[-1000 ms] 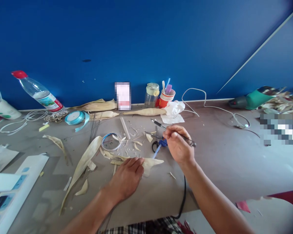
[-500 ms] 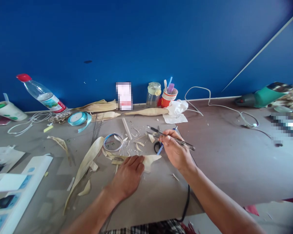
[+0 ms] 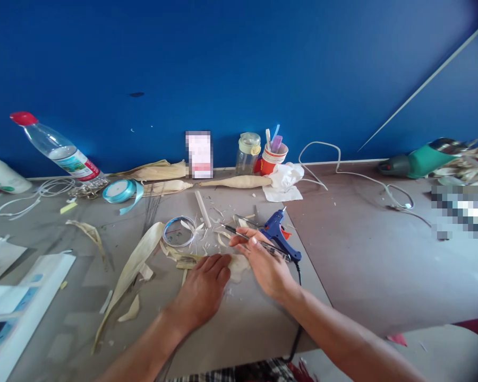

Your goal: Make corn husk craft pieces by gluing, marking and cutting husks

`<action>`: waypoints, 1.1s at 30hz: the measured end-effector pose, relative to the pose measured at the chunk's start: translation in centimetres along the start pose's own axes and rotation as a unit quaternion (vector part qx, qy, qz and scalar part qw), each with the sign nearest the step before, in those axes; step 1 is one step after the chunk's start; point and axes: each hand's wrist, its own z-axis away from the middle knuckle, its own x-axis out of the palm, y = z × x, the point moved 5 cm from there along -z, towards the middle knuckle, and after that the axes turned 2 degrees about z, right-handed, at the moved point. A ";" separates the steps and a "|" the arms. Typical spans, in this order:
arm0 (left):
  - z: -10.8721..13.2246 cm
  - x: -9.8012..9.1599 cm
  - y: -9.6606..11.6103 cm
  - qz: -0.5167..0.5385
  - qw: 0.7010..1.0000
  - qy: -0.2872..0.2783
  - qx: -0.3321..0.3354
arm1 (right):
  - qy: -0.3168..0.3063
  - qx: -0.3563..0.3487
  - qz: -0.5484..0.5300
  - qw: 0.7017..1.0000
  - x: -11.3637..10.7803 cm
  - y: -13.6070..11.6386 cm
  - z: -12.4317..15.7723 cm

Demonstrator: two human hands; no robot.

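We have the left hand point(image 3: 207, 286) palm down on the table point(image 3: 362, 254), fingers pressed together and bent over a pale husk piece point(image 3: 239, 268); we can't tell whether the thumb pinches it. That piece lies flat in front of the person, its free end sticking out to the right of the left hand, partly behind the right hand point(image 3: 269, 260). Our right hand pinches a slim dark pen point(image 3: 231, 230) between thumb and fingers, tip aimed left above the small scraps; we can't tell if the tip touches anything. Just beyond the right hand we see a blue glue gun point(image 3: 278, 233) with an orange trigger, lying on its side. Left of the left hand, a long husk strip point(image 3: 133, 265) runs diagonally, its upper end near a ring-shaped roll point(image 3: 179, 245). Along the blue wall point(image 3: 239, 63) we tag, left to right, a red-capped bottle point(image 3: 69, 158), a light-blue ribbon spool point(image 3: 117, 191), a lidded jar point(image 3: 248, 154) and a red-and-white paper cup point(image 3: 271, 159) with items standing inside. White power strip point(image 3: 43, 297) at lower left.
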 end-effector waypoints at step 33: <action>0.7 -0.3 0.6 0.012 0.998 -0.060 0.033 | 0.052 -0.021 -0.085 0.995 0.3 -1.5 0.4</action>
